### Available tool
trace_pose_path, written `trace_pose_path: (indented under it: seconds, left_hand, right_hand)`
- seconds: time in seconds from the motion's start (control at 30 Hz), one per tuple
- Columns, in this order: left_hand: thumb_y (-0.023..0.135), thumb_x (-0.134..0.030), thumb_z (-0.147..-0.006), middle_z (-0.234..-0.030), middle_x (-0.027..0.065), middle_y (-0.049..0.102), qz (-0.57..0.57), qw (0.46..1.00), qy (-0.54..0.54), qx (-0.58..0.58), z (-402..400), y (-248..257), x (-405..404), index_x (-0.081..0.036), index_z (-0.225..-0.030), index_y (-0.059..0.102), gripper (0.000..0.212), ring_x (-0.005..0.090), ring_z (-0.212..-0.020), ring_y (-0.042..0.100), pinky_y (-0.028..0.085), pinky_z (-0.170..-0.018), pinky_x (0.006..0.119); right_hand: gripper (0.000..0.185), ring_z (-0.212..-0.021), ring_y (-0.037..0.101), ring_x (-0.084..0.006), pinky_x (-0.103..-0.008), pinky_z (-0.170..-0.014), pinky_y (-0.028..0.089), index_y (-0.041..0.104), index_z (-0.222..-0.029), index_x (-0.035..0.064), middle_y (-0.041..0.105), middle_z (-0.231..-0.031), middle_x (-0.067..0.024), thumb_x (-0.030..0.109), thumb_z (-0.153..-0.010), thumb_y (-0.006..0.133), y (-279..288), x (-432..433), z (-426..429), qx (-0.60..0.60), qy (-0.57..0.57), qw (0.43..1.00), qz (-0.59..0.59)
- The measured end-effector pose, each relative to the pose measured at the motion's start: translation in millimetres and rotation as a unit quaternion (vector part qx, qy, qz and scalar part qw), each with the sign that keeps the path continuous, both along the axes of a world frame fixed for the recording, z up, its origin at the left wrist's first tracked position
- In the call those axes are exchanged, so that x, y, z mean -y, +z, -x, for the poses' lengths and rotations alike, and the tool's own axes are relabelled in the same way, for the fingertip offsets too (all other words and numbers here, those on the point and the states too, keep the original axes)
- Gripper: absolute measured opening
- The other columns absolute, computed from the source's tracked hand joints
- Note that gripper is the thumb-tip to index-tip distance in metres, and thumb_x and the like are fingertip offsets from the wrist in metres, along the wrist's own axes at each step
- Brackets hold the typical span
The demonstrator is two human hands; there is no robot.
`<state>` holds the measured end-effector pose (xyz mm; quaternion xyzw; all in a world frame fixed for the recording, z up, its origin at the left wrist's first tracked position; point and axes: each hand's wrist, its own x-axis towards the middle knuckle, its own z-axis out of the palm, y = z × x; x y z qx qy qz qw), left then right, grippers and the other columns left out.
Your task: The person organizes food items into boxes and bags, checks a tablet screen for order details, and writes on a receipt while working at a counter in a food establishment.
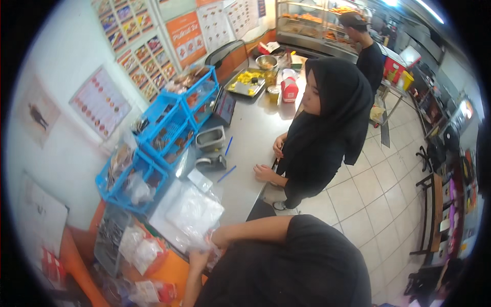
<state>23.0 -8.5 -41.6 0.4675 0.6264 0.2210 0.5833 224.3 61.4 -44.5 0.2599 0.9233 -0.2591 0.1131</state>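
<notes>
At the near end of the counter, both of my hands are close together in front of my black shirt. My left hand (199, 258) grips a thin transparent plastic bag (214, 258) with some red on it. Against the same bag is my right hand (219, 237), its fingers bent around the plastic and partly hidden. A stack of transparent plastic bags (195, 209) lies flat just beyond them. Beside that stack is a small white pad or packet (200, 180). What the held bag contains is too blurred to tell.
Blue plastic baskets (165, 130) line the wall side. The steel counter (245, 134) bears a tape dispenser (211, 163), a steel container (210, 139) and blue pens (227, 173). A person in black (326, 126) stands at its edge; another (368, 53) is near the food display case (303, 28).
</notes>
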Motion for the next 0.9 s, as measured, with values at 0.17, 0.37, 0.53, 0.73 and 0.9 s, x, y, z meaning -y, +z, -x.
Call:
trace_pose_path:
  seconds: [0.17, 0.37, 0.53, 0.73, 0.9]
  left_hand:
    - [0.077, -0.012, -0.087, -0.077, 0.0149, 0.076, -0.086, 0.986, -0.078, -0.117, 6, -3, 12, 0.012, -0.087, 0.073, 0.024, 0.0196, -0.069, 0.075, 0.058, -0.064, 0.034]
    - [0.072, -0.012, -0.086, -0.074, 0.0216, 0.073, -0.224, 0.955, -0.089, -0.171, -25, 8, 19, 0.009, -0.084, 0.073, 0.021, 0.0328, -0.069, 0.074, 0.056, -0.068, 0.041]
    - [0.068, -0.007, -0.084, -0.079, 0.0267, 0.069, -0.335, 0.909, -0.083, -0.233, -39, 34, 31, 0.005, -0.087, 0.072, 0.013, 0.045, -0.078, 0.07, 0.052, -0.071, 0.048]
    - [0.069, -0.011, -0.084, -0.088, 0.0248, 0.068, -0.366, 0.909, 0.005, -0.2, -55, 37, 43, 0.001, -0.099, 0.069, 0.019, 0.0427, -0.086, 0.069, 0.052, -0.073, 0.05]
    - [0.082, -0.021, -0.074, -0.089, 0.0206, 0.07, -0.405, 0.894, -0.002, -0.194, -47, 11, 51, 0.001, -0.115, 0.065, 0.049, 0.0447, -0.087, 0.069, 0.054, -0.078, 0.048]
  right_hand:
    - [0.038, -0.103, 0.07, -0.0336, -0.0481, -0.101, 0.048, 0.079, -0.107, 0.0096, 0.076, -0.099, -0.0159, 0.042, -0.088, 0.072, -7, -2, 2, 0.014, 0.054, 0.998, 0.013]
    - [0.057, -0.112, 0.068, -0.0323, -0.0512, -0.098, 0.052, 0.075, -0.113, 0.0008, 0.073, -0.112, -0.0233, 0.053, -0.096, 0.062, -43, -55, -4, -0.014, -0.3, 0.882, 0.363]
    - [0.054, -0.115, 0.067, -0.0368, -0.0413, -0.094, 0.056, 0.062, -0.135, -0.0009, 0.063, -0.13, -0.0308, 0.041, -0.102, 0.053, 10, -64, 19, 0.161, -0.136, 0.685, 0.698]
    - [0.038, -0.108, 0.066, -0.0353, -0.05, -0.094, 0.052, 0.062, -0.116, -0.0002, 0.068, -0.118, -0.0198, 0.033, -0.1, 0.055, -32, -11, 1, -0.11, -0.04, 0.884, 0.453]
    - [0.056, -0.113, 0.065, -0.0412, -0.0511, -0.097, 0.05, 0.064, -0.117, -0.0063, 0.068, -0.119, -0.0281, 0.044, -0.099, 0.047, 3, 36, 1, -0.307, -0.347, 0.83, 0.31]
